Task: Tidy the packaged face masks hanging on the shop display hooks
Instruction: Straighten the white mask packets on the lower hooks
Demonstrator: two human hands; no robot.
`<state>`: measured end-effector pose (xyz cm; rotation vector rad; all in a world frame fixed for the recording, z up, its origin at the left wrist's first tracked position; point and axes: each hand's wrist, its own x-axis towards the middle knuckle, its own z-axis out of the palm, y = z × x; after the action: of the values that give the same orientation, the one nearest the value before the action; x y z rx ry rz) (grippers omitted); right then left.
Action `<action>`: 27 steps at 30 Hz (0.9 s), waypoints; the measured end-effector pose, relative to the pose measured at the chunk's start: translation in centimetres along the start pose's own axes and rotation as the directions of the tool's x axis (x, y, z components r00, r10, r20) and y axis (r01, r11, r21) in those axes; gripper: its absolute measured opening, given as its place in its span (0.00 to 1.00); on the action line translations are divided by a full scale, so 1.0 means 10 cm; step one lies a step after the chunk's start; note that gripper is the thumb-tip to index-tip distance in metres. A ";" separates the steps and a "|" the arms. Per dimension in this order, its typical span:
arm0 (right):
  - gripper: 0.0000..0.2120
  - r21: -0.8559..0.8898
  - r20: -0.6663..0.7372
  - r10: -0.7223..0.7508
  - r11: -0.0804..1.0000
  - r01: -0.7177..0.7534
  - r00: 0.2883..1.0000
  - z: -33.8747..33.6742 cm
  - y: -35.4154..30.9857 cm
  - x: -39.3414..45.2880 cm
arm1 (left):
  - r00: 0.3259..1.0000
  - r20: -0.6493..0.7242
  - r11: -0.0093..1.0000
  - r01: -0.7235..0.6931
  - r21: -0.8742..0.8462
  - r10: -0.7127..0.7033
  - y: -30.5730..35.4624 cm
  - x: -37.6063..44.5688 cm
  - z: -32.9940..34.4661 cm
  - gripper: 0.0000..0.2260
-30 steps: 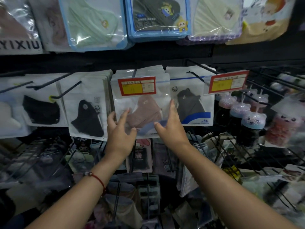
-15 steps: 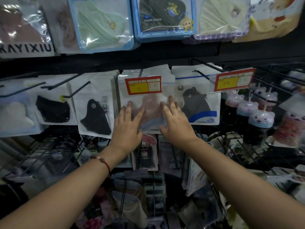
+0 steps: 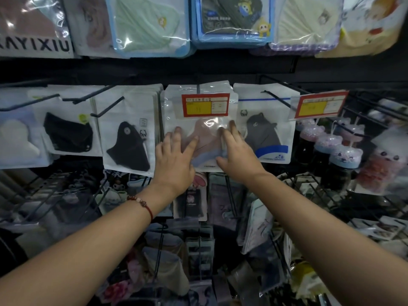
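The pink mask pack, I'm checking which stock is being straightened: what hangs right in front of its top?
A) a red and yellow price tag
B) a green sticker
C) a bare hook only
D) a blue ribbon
A: a red and yellow price tag hangs over the top of the pink mask pack, which both hands press flat.

Both arms reach forward and up from the near edge, converging toward the middle. The left hand (image 3: 174,159) lies flat, fingers straight and slightly spread — a beaded red bracelet (image 3: 143,204) circles its wrist. The right hand (image 3: 237,154) mirrors it, fingers extended, palm pressing forward.
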<state>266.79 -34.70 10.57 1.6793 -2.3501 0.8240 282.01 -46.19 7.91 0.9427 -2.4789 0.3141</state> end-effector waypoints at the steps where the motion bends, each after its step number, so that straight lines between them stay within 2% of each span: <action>1: 0.38 0.003 0.001 0.000 1.000 0.000 1.000 -0.01 0.00 -0.01 | 1.000 0.007 1.000 -0.002 0.004 0.002 0.00 -0.01 -0.01 0.34; 8: 0.38 -0.038 0.029 0.035 0.999 -0.033 0.999 -0.13 0.04 -0.25 | 0.991 0.004 0.991 -0.132 -0.023 0.132 0.05 -0.12 -0.08 0.34; 15: 0.39 -0.265 0.130 0.244 0.943 -0.204 0.961 -0.33 0.22 -0.55 | 0.965 0.058 0.961 -0.248 -0.120 0.257 0.35 -0.14 -0.05 0.33; 23: 0.41 -0.355 0.141 0.376 0.883 -0.308 0.916 -0.46 0.60 -0.67 | 0.898 -0.056 0.885 -0.439 -0.155 0.436 0.83 -0.14 0.03 0.31; 27: 0.42 -0.354 0.172 0.401 0.878 -0.323 0.900 -0.49 0.86 -0.57 | 0.893 0.094 0.895 -0.427 -0.131 0.440 1.16 -0.04 0.07 0.30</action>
<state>260.08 -25.46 9.30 1.2838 -2.8333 0.2601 274.21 -37.64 6.55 0.3602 -2.7743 0.2687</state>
